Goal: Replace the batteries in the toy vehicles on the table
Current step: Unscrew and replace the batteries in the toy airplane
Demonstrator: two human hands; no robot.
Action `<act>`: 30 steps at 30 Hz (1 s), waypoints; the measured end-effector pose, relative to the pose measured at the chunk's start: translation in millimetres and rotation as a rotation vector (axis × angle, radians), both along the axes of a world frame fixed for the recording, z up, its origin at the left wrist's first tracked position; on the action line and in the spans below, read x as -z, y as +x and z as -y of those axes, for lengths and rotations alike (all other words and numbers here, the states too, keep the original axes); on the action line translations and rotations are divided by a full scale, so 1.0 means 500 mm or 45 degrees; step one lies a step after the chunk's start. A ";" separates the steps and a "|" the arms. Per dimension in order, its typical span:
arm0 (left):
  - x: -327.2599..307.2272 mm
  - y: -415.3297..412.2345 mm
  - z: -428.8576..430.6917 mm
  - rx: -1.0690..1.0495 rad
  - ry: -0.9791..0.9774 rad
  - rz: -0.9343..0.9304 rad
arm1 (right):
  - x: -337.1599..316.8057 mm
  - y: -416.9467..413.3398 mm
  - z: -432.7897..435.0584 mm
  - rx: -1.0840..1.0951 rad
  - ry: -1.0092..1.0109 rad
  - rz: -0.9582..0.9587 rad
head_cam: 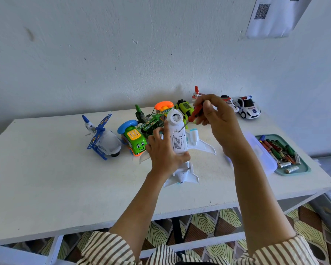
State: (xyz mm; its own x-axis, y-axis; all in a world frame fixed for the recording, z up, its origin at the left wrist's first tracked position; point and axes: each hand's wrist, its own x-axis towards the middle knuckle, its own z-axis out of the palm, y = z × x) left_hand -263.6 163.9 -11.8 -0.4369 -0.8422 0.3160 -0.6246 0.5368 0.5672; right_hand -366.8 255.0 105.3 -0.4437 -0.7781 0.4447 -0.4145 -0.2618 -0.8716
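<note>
A white toy airplane (pixel 180 142) lies belly-up in the middle of the white table (pixel 46 178). My left hand (pixel 164 150) grips its body from the left side. My right hand (pixel 216 115) holds a red-handled screwdriver (pixel 195 113), its metal tip touching the top of the battery cover on the plane's underside. A teal tray (pixel 306 169) at the right holds several loose batteries (pixel 281 152).
Other toys stand along the back: a blue and white helicopter (pixel 101 138), a green phone car (pixel 135 142), a green helicopter (pixel 151 125), an orange-topped toy (pixel 163 106), a yellow-green vehicle (pixel 185 108), a police car (pixel 247 109). A clear lid (pixel 264 155) leans on the tray.
</note>
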 end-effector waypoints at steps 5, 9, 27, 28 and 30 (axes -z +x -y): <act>0.005 0.000 0.007 -0.013 0.014 0.007 | 0.000 -0.004 -0.001 -0.001 0.001 -0.013; 0.006 0.000 0.008 -0.018 0.007 0.004 | -0.002 -0.004 -0.004 -0.053 -0.031 0.161; 0.009 0.003 0.002 -0.003 -0.027 -0.018 | 0.004 -0.001 0.002 -0.033 -0.077 0.067; 0.009 0.002 0.003 -0.003 -0.030 -0.016 | 0.005 0.001 0.004 -0.016 -0.062 0.018; 0.009 0.001 0.003 -0.001 -0.026 -0.010 | 0.005 0.003 0.005 0.021 -0.043 -0.070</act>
